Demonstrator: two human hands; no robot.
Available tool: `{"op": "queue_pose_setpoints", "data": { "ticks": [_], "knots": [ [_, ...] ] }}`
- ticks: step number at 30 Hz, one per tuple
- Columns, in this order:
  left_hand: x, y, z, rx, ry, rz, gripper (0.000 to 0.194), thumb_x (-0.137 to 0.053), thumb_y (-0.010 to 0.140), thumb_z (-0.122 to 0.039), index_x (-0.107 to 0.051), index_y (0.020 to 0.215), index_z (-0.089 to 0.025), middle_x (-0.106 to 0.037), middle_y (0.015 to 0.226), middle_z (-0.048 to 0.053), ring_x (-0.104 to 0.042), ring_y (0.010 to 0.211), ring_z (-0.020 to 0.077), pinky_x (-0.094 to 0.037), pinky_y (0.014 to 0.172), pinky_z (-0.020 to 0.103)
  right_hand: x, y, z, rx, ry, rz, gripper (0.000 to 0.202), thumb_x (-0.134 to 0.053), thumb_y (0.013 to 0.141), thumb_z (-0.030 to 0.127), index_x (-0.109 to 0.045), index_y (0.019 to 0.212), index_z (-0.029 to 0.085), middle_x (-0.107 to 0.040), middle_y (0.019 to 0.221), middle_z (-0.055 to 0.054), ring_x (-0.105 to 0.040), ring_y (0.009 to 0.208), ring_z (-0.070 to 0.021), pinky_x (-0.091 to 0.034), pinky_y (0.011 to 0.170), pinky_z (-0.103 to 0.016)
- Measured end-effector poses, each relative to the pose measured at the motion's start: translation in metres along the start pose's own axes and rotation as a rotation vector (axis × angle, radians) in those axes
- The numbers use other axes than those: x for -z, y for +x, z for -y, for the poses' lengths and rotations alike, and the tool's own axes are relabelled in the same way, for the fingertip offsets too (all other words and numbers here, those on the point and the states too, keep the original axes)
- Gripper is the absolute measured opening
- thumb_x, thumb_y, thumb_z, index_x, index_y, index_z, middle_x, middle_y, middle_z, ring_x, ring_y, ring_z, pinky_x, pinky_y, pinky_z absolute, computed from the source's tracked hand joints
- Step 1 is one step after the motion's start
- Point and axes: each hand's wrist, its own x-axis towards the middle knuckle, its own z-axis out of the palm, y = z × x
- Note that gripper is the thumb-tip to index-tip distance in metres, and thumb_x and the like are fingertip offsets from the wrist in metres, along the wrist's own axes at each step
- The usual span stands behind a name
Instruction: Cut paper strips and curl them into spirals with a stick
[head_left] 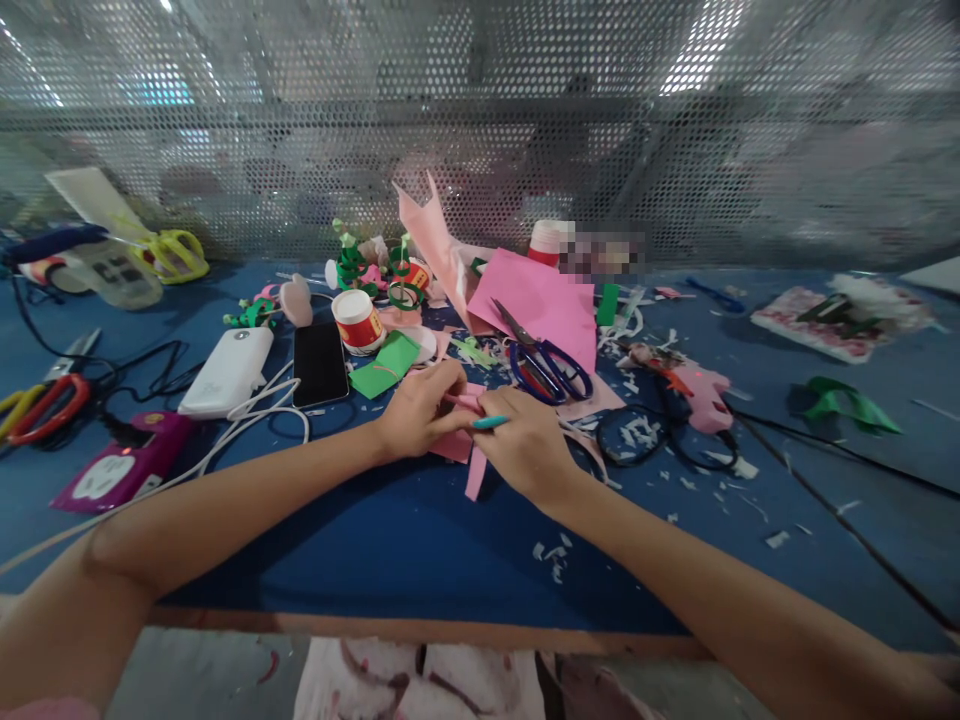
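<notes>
My left hand (424,410) and my right hand (525,440) meet over the front middle of the table, fingers closed on a pink strip (475,474). The strip's free end hangs below the fingers. From my right hand pokes a slim teal stick (491,422), its kind unclear because most of it is hidden. Beneath the hands lies a piece of pink paper (453,447). Just beyond my right hand, dark blue-handled scissors (555,372) rest partly on a large pink sheet (551,300). A folded green piece (386,365) is beyond my left hand.
Leftward are a black phone (321,365), a white power bank (229,370), a purple power strip (124,465) and red-and-yellow-handled scissors (52,400). A pink glue gun (705,398) with a black cable lies right. Red-and-white tubs (358,325) and a metal mesh (480,130) stand behind. Paper scraps (555,555) litter the table.
</notes>
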Motion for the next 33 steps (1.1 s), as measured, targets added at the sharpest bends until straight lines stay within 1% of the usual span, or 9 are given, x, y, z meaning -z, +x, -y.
{"op": "queue_pose_setpoints", "data": {
  "ticks": [4,11,17,21,23,26,28,31,33],
  "knots": [
    [0.002,0.001,0.007,-0.124,0.04,0.029,0.052,-0.038,0.069,-0.069,-0.038,0.068,-0.017,-0.04,0.062,-0.002,-0.035,0.055,0.0095,-0.03,0.05,0.022,0.002,-0.002,0.003,0.016,0.042,0.013,0.025,-0.041,0.084,0.019,-0.051,0.062,0.016,-0.054,0.053,-0.005,-0.049,0.053,-0.0162,-0.035,0.052,-0.025],
    [0.001,0.003,0.011,-0.158,0.02,0.104,0.039,-0.042,0.079,-0.054,-0.041,0.067,-0.016,-0.041,0.061,-0.003,-0.037,0.055,0.0088,-0.03,0.051,0.021,-0.001,-0.001,0.0,0.012,0.062,-0.013,0.025,-0.041,0.084,0.019,-0.051,0.061,0.016,-0.054,0.052,-0.005,-0.049,0.052,-0.0157,-0.035,0.052,-0.025],
    [-0.002,0.005,0.017,-0.173,-0.05,0.096,0.042,-0.034,0.082,-0.053,-0.047,0.071,-0.015,-0.046,0.064,0.0,-0.042,0.058,0.0097,-0.034,0.053,0.021,-0.005,-0.001,-0.003,-0.039,0.016,0.002,0.023,-0.045,0.082,0.02,-0.05,0.06,0.018,-0.054,0.052,-0.003,-0.049,0.053,-0.0147,-0.035,0.053,-0.025],
    [-0.002,0.005,0.018,-0.15,-0.062,0.071,0.041,-0.036,0.083,-0.052,-0.049,0.073,-0.015,-0.046,0.062,0.0,-0.041,0.055,0.0091,-0.033,0.051,0.021,-0.003,0.004,-0.008,-0.07,0.091,0.024,0.011,-0.049,0.075,0.016,-0.05,0.064,0.018,-0.055,0.058,-0.004,-0.051,0.058,-0.0162,-0.038,0.056,-0.027],
    [-0.002,0.005,0.017,-0.111,-0.08,0.062,0.039,-0.038,0.083,-0.051,-0.049,0.072,-0.015,-0.045,0.059,-0.001,-0.039,0.052,0.0081,-0.032,0.049,0.02,0.0,0.008,-0.014,-0.105,0.208,0.065,0.001,-0.05,0.071,0.016,-0.051,0.071,0.017,-0.058,0.066,-0.006,-0.053,0.067,-0.0185,-0.041,0.061,-0.029],
    [0.0,0.005,0.014,-0.015,-0.091,0.038,0.036,-0.04,0.083,-0.049,-0.047,0.07,-0.015,-0.041,0.054,-0.004,-0.036,0.049,0.0067,-0.03,0.047,0.019,0.002,0.013,-0.026,-0.156,0.553,0.213,0.021,-0.054,0.071,0.023,-0.05,0.09,0.016,-0.058,0.087,-0.009,-0.055,0.083,-0.0206,-0.044,0.071,-0.033],
    [0.001,0.005,0.013,0.071,-0.107,0.034,0.031,-0.041,0.084,-0.044,-0.045,0.071,-0.016,-0.039,0.052,-0.006,-0.035,0.046,0.006,-0.03,0.046,0.019,0.0,0.014,-0.033,-0.266,0.83,0.349,0.026,-0.05,0.077,0.032,-0.048,0.099,0.017,-0.058,0.094,-0.008,-0.056,0.085,-0.0186,-0.046,0.071,-0.032],
    [0.002,0.004,0.01,0.173,-0.189,0.044,0.023,-0.043,0.084,-0.037,-0.041,0.072,-0.017,-0.039,0.049,-0.008,-0.037,0.043,0.0051,-0.03,0.044,0.018,-0.003,0.014,-0.036,-0.481,1.118,0.408,0.034,-0.036,0.084,0.047,-0.05,0.095,0.018,-0.058,0.083,-0.005,-0.058,0.071,-0.0146,-0.047,0.06,-0.028],
    [0.003,0.004,0.008,0.213,-0.269,0.064,0.02,-0.043,0.084,-0.034,-0.039,0.073,-0.018,-0.042,0.047,-0.008,-0.039,0.04,0.005,-0.031,0.042,0.017,-0.005,0.014,-0.034,-0.608,1.264,0.436,0.045,-0.031,0.083,0.057,-0.051,0.089,0.018,-0.056,0.069,-0.002,-0.055,0.055,-0.012,-0.044,0.047,-0.025]
  ]
}}
